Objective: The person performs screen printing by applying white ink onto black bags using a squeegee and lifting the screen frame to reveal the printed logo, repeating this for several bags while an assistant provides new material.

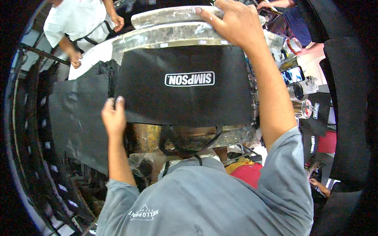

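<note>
A flat black fabric bag [189, 102] with a white printed logo lies on a paint-stained board in front of me, a dark strap loop [214, 138] hanging off its near edge. My left hand [114, 114] pinches the bag's left edge near its lower corner, thumb and fingertips upward. At the far side a grey, ink-smeared frame [165, 17] stands raised beyond the bag. My right hand [240, 23] is closed over this frame's right part, its thumb along the near side. The fingers behind it are partly hidden.
Black fabric pieces [78, 114] are stacked at the left. On the right stand a phone [293, 74], jars [302, 109] and a tape-like roll [293, 45]. A person in white [78, 21] stands at the far left, another [289, 19] at the far right. Dark racks line the left.
</note>
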A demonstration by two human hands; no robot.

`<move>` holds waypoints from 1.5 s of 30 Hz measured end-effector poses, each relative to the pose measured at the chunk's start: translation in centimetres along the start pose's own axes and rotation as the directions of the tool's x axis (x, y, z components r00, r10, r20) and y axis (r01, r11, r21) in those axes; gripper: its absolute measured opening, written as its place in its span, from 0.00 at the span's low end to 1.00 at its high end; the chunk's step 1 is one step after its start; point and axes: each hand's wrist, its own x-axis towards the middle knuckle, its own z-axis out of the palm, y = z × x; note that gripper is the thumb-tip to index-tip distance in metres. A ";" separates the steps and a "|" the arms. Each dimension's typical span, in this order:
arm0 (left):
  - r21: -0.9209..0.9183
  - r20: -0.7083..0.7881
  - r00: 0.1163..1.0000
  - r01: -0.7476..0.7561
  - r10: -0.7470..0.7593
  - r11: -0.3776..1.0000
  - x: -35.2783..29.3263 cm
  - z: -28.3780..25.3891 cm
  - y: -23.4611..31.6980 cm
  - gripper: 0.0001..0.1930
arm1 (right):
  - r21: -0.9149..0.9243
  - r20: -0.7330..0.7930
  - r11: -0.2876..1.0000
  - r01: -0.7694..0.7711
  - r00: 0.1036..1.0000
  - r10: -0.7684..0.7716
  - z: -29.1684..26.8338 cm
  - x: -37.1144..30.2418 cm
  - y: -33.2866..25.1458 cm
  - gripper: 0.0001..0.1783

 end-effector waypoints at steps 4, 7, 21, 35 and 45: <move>-0.134 -0.079 0.983 0.155 -0.167 0.979 7.7 -11.8 0.4 0.18 | 0.007 0.102 0.998 -0.058 0.993 0.056 -0.2 2.2 0.4 0.39; 0.023 -0.009 0.957 0.291 -0.291 0.956 14.1 -25.1 -6.2 0.35 | -0.040 0.038 0.999 -0.008 0.999 0.010 1.2 1.2 0.5 0.42; 0.235 -0.030 0.637 -0.745 0.771 0.625 -11.8 -12.3 0.5 0.01 | -0.077 0.141 0.997 -0.003 0.990 0.014 1.5 -1.1 0.5 0.39; 0.660 0.361 0.920 -0.367 0.152 0.655 -2.0 -11.2 -8.8 0.14 | -0.020 0.081 1.000 -0.021 0.996 0.022 0.4 -2.2 -1.7 0.37; -0.043 0.553 0.741 -0.432 0.382 0.901 -3.8 19.1 13.6 0.22 | -0.093 0.066 0.996 0.011 0.998 -0.005 1.5 1.3 2.1 0.44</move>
